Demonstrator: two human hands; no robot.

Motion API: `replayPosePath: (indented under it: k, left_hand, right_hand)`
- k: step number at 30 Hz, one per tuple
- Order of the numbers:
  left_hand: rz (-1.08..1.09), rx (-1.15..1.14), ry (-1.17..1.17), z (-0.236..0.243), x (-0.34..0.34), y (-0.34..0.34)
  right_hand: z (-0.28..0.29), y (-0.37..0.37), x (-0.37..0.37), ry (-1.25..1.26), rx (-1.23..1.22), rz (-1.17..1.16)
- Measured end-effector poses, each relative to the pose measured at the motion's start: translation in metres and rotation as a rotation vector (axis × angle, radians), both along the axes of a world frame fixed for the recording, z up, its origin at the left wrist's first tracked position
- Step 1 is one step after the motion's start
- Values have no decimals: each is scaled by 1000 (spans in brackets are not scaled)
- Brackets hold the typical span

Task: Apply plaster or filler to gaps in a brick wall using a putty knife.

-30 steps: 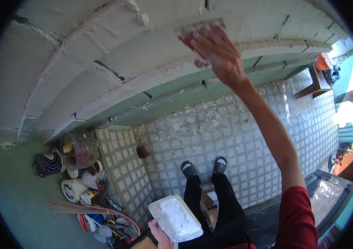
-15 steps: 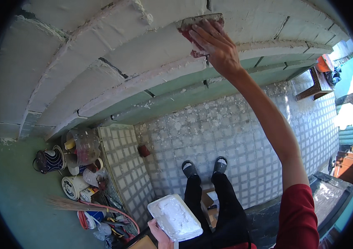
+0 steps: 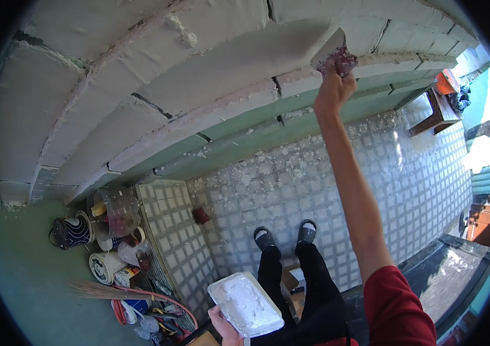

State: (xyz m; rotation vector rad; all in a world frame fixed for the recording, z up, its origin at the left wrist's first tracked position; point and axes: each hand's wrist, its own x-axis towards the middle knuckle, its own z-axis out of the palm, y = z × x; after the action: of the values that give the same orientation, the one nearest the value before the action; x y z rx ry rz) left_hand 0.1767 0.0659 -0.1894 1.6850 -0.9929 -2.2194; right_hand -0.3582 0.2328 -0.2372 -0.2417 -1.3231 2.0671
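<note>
Up at the wall [image 3: 227, 72], my right hand [image 3: 335, 92] grips a putty knife [image 3: 329, 48] with a wide flat blade and a red, putty-smeared handle. Its blade lies against a pale coated panel, just above a ledge [image 3: 239, 106] that runs along the wall. Low in front of me, my left hand [image 3: 223, 327] holds a white rectangular tray [image 3: 278, 326] by its left side. White putty [image 3: 246, 300] fills the tray, its surface uneven.
Buckets [image 3: 105, 266], a clear plastic container [image 3: 119, 207], a twig broom [image 3: 103, 289] and a hose crowd the left side. White splatter marks the tiled floor [image 3: 291, 190]. A brown stool [image 3: 434, 115] stands at the far right, and an open cardboard box [image 3: 298, 297] sits between my legs.
My right hand has moved right along the wall and turned the putty knife, from fingers spread over it to a grip on its handle. The tray has hardly moved.
</note>
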Motion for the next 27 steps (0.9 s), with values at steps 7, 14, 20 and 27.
replayPosePath:
  k: [7,14,20,27]
  left_hand:
    - [13,-6,-14,-1,4,-4]
    - [28,15,-19,-15,16,-11]
    - [29,18,-31,-2,-12,-2]
    - [4,-15,-50,3,-11,-9]
  right_hand:
    - [36,-69,41,-81,579,-78]
    - [24,-81,45,260,755,173]
    - [25,-70,14,126,818,-73]
    - [25,-15,-1,-41,518,-369]
